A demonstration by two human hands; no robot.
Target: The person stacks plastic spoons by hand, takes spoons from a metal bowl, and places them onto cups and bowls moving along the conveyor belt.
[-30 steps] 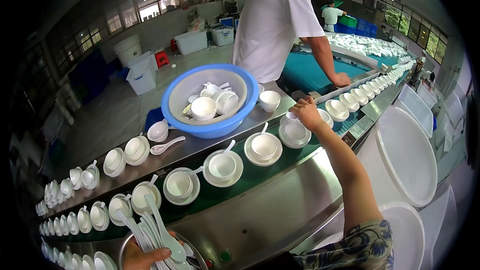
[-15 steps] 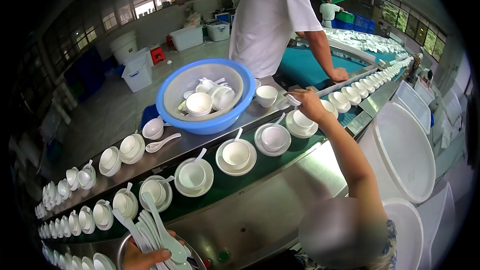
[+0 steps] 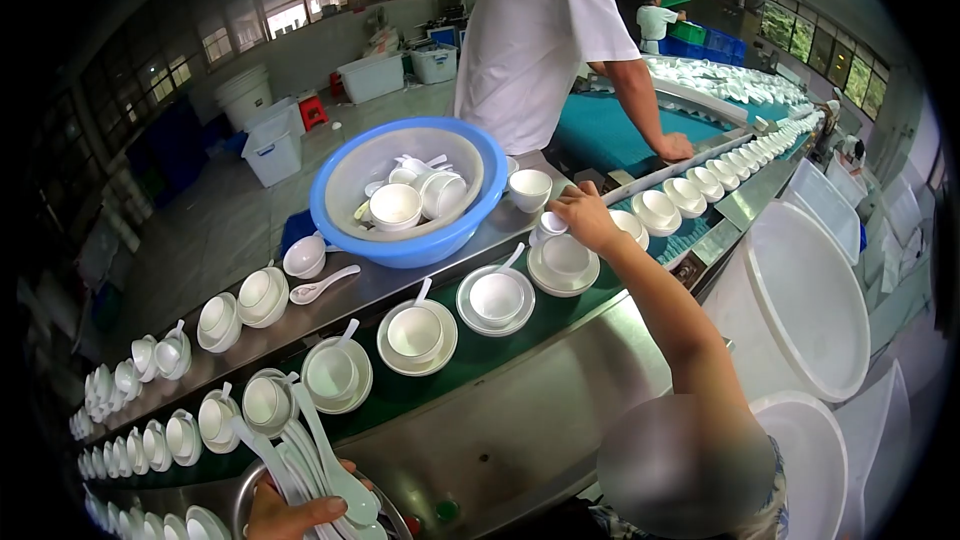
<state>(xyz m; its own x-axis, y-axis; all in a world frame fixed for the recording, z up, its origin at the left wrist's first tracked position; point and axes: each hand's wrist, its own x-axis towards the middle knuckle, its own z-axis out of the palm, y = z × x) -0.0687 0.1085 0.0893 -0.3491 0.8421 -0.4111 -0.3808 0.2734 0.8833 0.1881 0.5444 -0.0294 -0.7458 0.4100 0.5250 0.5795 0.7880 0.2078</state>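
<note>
In my left hand (image 3: 290, 515), at the bottom, is a bundle of white spoons (image 3: 330, 475), held above a metal bowl (image 3: 243, 490) that is mostly covered. My right hand (image 3: 588, 215) reaches far forward, fingers closed on a white spoon (image 3: 552, 224) whose handle is hidden. That spoon is at the rim of a white bowl (image 3: 566, 255) on a saucer. Further left on the green belt (image 3: 385, 410) stand more bowls on saucers, such as one bowl (image 3: 415, 332) with a spoon leaning beside it. Those beyond my right hand show no spoons.
A blue basin (image 3: 330, 230) holding bowls and spoons sits on the metal ledge (image 3: 390, 275), near a single spoon (image 3: 325, 285). A co-worker in a white shirt (image 3: 535, 50) stands behind the belt, one hand on its frame. Large white tubs (image 3: 790, 310) stand at right.
The bowls on the belt have shifted left. My right hand has moved left and slightly down with the spoon, to the bowl's rim. My left hand stays put.
</note>
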